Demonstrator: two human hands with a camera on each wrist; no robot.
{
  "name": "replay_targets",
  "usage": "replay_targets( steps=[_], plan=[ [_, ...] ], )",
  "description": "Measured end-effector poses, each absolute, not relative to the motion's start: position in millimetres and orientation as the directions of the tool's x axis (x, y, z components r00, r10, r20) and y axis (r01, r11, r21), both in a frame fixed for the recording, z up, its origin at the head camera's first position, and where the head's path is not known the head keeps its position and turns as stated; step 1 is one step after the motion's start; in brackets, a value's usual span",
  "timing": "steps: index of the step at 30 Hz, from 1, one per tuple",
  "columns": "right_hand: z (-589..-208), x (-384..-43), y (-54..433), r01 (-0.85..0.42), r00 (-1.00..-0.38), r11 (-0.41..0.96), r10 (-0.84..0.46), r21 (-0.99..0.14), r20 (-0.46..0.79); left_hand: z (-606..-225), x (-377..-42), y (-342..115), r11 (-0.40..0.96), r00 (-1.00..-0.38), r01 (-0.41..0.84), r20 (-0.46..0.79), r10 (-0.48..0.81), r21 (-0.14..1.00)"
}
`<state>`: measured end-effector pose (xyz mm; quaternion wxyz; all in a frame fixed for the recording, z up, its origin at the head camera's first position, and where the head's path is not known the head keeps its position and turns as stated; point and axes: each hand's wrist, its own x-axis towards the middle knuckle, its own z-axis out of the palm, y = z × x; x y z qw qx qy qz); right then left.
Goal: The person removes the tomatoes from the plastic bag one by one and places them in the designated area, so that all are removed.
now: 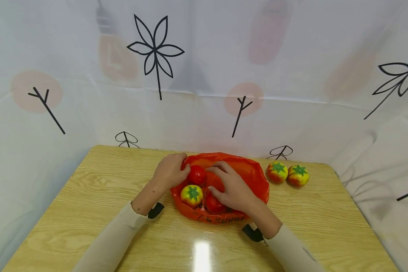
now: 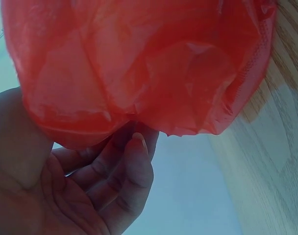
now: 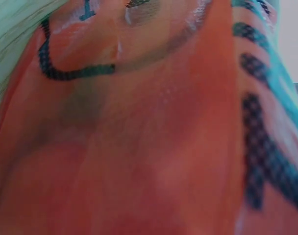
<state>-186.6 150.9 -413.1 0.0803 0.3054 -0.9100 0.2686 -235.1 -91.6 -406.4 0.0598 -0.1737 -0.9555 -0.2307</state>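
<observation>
In the head view, the left hand (image 1: pixel 170 172) pinches the rim of the red bag (image 1: pixel 248 172), with a red fruit (image 1: pixel 197 176) inside just right of that grip and a yellow fruit (image 1: pixel 192 195) nearer the body; the right hand (image 1: pixel 236 187), fingers parted, is over a second red fruit (image 1: pixel 214 204), two yellow-red fruits (image 1: pixel 277 172) farther right. The left wrist view shows fingers curled at the rim. Blurred plastic fills the right wrist view, leaving contact there uncertain.

Wrist views: red bag (image 2: pixel 139 68) close-up
</observation>
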Motion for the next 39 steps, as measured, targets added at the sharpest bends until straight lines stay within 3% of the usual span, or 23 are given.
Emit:
replay_targets(
  steps=[16,33,39],
  plan=[
    [-414.2,-199.0,127.9,-0.610,-0.789,0.670,-0.560,-0.422,0.252,-405.8,-236.1,-93.2,0.824,-0.928,0.370,0.207,0.309,0.429],
    [-424.5,-209.6,116.8,-0.674,-0.730,0.640,-0.653,-0.370,0.201,-405.1,-236.2,-93.5,0.815,-0.918,0.393,0.234,0.320,0.425],
    [-426.8,-211.7,116.2,-0.663,-0.743,0.659,-0.637,-0.355,0.206,-406.1,-237.1,-93.4,0.819,-0.920,0.389,0.229,0.319,0.422]
  ],
)
